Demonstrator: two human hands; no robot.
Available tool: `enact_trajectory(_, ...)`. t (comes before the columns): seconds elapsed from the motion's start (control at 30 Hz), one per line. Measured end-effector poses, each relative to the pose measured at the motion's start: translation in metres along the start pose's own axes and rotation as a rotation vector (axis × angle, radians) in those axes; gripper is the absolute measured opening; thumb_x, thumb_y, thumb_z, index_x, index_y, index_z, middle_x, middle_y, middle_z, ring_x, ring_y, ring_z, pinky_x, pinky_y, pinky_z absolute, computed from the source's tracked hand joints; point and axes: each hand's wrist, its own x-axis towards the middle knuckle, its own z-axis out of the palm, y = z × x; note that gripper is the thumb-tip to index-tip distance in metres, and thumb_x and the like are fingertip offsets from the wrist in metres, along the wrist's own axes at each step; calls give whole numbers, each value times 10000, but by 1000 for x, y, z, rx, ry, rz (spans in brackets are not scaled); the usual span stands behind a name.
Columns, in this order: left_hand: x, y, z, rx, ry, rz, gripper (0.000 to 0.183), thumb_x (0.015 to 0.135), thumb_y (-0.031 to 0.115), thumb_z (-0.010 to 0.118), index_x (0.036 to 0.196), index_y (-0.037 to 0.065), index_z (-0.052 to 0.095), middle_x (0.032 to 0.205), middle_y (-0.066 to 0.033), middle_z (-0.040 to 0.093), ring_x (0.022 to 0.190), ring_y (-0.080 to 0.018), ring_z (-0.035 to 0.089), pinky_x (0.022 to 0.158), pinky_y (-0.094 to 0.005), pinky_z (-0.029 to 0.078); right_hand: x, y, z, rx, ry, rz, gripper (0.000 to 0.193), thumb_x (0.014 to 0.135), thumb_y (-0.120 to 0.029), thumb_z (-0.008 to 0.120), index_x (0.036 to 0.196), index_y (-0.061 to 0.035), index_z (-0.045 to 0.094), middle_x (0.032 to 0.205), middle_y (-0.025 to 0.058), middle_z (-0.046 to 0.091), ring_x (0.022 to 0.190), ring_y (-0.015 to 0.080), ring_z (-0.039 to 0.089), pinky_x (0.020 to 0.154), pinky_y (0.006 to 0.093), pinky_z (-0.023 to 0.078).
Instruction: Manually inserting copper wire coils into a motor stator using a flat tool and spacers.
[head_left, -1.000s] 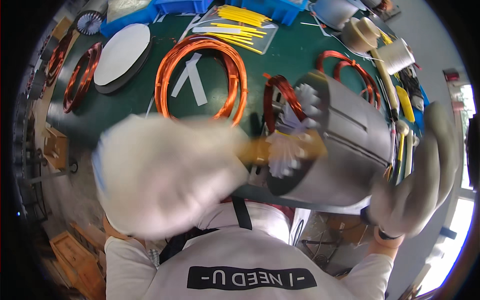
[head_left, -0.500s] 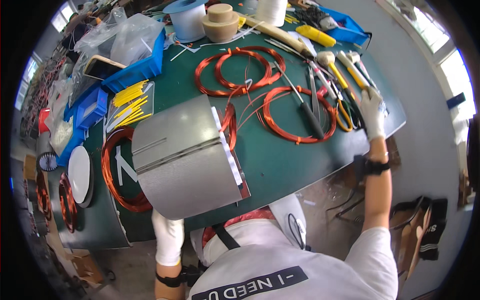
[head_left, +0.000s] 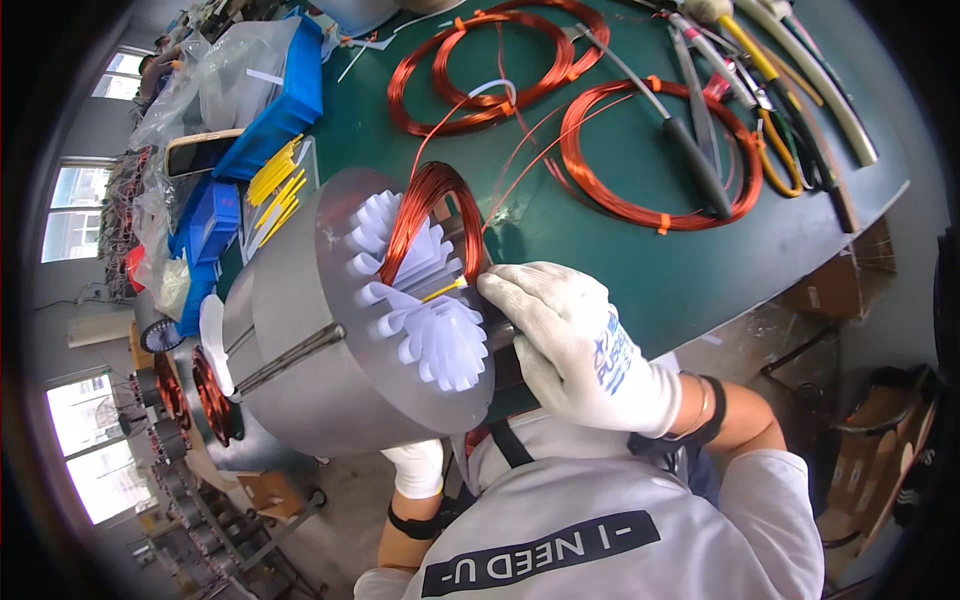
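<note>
A grey steel motor stator (head_left: pixel 290 375) lies on its side at the table's near edge, its round end facing right. White slot liners (head_left: pixel 445 345) fan out of its bore. A looped copper winding (head_left: pixel 430 215) arches out of the bore's upper part. My right hand (head_left: pixel 575 340), in a white glove, is at this end with its fingers bent and pressed together. Their tips are beside the winding and a thin yellow stick (head_left: pixel 444 291); what they grip is hidden. My gloved left hand (head_left: pixel 415 468) is under the stator's near side, its fingers out of sight.
Copper wire coils (head_left: pixel 660 222) lie farther back on the green table (head_left: pixel 640 285). A black-handled screwdriver (head_left: pixel 697 170), scissors (head_left: pixel 780 165) and mallets stand to the right. Yellow sticks (head_left: pixel 275 180), a blue bin (head_left: pixel 290 95) and a phone (head_left: pixel 200 152) are at the left.
My right hand has come from the tools at the right to the stator's open end. The view has shifted, and more of the stator's end face shows. My left hand stays by the stator.
</note>
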Motion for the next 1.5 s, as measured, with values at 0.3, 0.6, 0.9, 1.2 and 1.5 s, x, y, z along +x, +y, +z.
enact_trajectory(0.3, 44, 13, 45, -86, 25, 70, 704, 971, 555, 508, 1346, -33, 411, 1302, -115, 506, 1138, -210, 510, 1010, -372, 399, -7, 9, 25, 1, 17, 36, 566, 624, 11, 604, 1188, 59, 603, 1170, 183, 621, 1032, 347, 597, 911, 430, 479)
enact_trajectory(0.6, 50, 15, 51, -113, 11, 69, 668, 967, 530, 533, 1322, -28, 436, 1275, -115, 522, 1111, -216, 524, 989, -372, 414, -10, 7, 35, -145, 79, 24, 498, 683, -43, 615, 1173, 51, 617, 1172, 186, 614, 1039, 328, 596, 884, 409, 510)
enact_trajectory(0.9, 48, 12, 50, -163, -10, 67, 633, 964, 505, 557, 1298, -23, 461, 1248, -115, 538, 1084, -222, 539, 968, -372, 428, -14, 0, 38, -312, 52, 27, 466, 736, -94, 611, 1183, 39, 621, 1208, 182, 596, 1066, 299, 581, 897, 410, 509)
enact_trajectory(1.2, 24, 4, 27, -276, -81, 79, 597, 961, 481, 581, 1274, -19, 485, 1221, -115, 554, 1058, -229, 553, 947, -372, 443, -11, -5, 30, -294, 65, 20, 479, 691, -36, 635, 1167, 25, 625, 1189, 171, 608, 1065, 313, 595, 894, 407, 496)
enact_trajectory(1.5, -11, -37, -5, -179, -90, 206, 803, 973, 612, 446, 1418, -46, 324, 1388, -143, 434, 1236, -238, 445, 1072, -396, 339, 5, 46, -114, -987, 128, 395, 488, 762, -160, 737, 1211, -27, 603, 1082, 191, 628, 1014, 382, 597, 887, 440, 469)
